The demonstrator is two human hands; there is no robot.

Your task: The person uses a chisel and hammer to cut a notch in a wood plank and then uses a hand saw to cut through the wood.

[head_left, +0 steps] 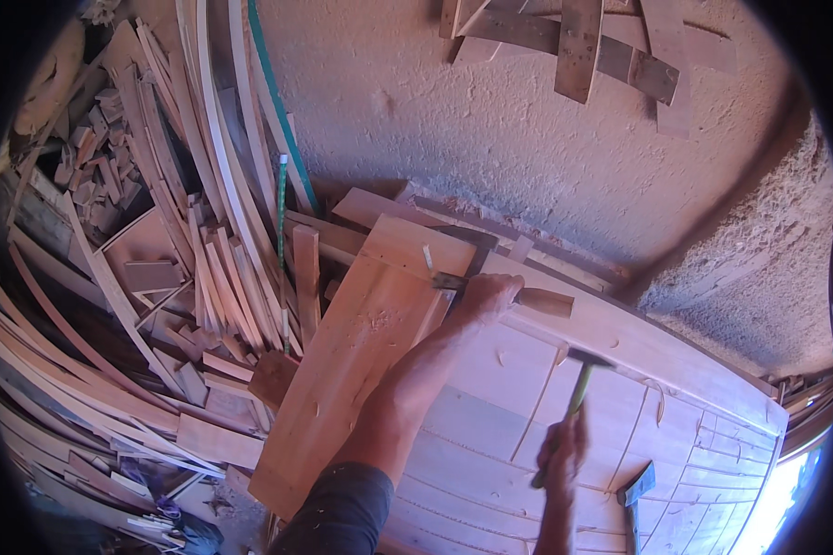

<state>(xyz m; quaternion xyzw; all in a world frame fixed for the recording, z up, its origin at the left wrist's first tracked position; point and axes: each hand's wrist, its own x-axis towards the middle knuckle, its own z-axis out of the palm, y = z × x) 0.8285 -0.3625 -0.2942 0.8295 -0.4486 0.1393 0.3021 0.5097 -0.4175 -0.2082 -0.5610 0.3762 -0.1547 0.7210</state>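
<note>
My left hand (492,294) is wrapped around a chisel. Its metal blade (448,280) sticks out to the left over the edge of a thick wooden plank (347,347), beside a pale shaving (428,258). On the hand's other side shows a tapered wooden piece (545,302), which looks like the chisel's handle; the part between is hidden by my fingers. Lower and to the right, my right hand (563,450) grips a hammer (578,393) by its green handle. The dark hammer head is raised above the wooden panel (491,370), apart from the chisel.
Another tool with a bluish metal head (637,484) lies on the panel, right of my right hand. Curled shavings dot the wood. Long strips and offcuts (222,277) pile up at the left. A rough wall (546,166) stands behind, with wooden pieces (578,51) against it.
</note>
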